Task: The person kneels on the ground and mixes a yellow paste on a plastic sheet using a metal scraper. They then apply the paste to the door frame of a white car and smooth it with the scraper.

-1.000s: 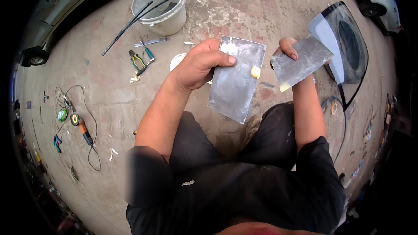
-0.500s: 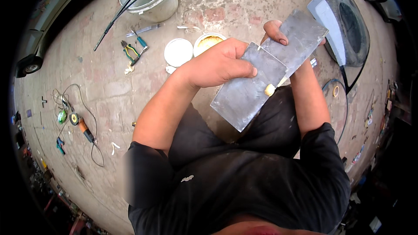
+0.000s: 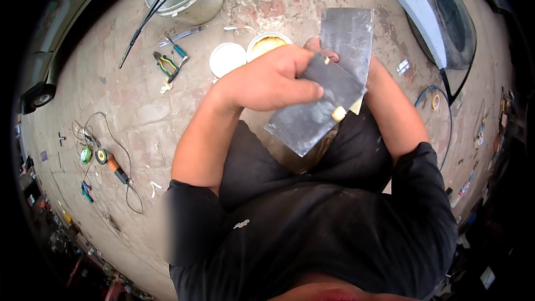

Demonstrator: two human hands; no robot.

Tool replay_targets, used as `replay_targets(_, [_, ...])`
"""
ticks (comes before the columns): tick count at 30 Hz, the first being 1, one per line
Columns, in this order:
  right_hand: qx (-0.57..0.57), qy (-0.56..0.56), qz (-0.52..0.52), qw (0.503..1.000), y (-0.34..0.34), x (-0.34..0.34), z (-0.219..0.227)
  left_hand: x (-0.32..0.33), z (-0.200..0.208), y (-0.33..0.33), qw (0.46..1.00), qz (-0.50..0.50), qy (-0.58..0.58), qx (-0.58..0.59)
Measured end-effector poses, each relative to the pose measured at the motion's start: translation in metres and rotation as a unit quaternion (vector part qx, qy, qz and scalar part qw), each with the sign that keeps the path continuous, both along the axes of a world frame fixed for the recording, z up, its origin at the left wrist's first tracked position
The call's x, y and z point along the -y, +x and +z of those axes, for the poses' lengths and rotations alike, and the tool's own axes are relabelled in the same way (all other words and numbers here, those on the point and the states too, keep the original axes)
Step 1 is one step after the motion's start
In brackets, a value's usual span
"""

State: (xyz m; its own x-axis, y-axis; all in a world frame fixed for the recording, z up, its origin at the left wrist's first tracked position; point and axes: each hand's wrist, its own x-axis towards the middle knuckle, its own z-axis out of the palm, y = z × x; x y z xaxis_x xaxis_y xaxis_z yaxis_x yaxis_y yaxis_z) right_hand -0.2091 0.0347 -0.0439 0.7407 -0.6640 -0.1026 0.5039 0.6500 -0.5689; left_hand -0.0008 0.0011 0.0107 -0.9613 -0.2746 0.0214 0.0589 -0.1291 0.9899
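While my left hand (image 3: 273, 82) pinches grey plate (image 3: 320, 112), long axis one-to-seven o'clock, cream dab (image 3: 338, 113) on it lies four o'clock from that hand; right hand (image 3: 326, 50) grasps second plate (image 3: 351, 39), twelve-to-six, beyond, one o'clock.

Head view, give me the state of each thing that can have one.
Left hand, closed on left plate.
Right hand, closed on right plate.
Left plate, tilted, pale paste at its edge.
Right plate, partly hidden behind left plate.
Tub, open, yellow paste inside.
White disc, lying beside tub.
Bucket, open, black rods across it.
Pliers, lying on ground.
Angle grinder, lying down, power unclear.
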Motion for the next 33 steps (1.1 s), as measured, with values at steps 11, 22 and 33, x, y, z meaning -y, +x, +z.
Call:
replay_targets(11, [-0.058, 0.040, -0.055, 0.996, 0.006, -0.012, -0.014, -0.009, 0.011, 0.004, 0.996, 0.019, -0.051, 0.074])
replay_targets(22, [-0.003, 0.003, 0.015, 1.000, 0.006, -0.002, -0.017, -0.011, 0.014, 0.007, 0.988, 0.026, -0.088, 0.124])
replay_targets(33, [0.114, 0.040, 0.071, 0.990, 0.009, 0.004, -0.017, -0.008, 0.015, 0.003, 0.993, -0.015, -0.102, 0.056])
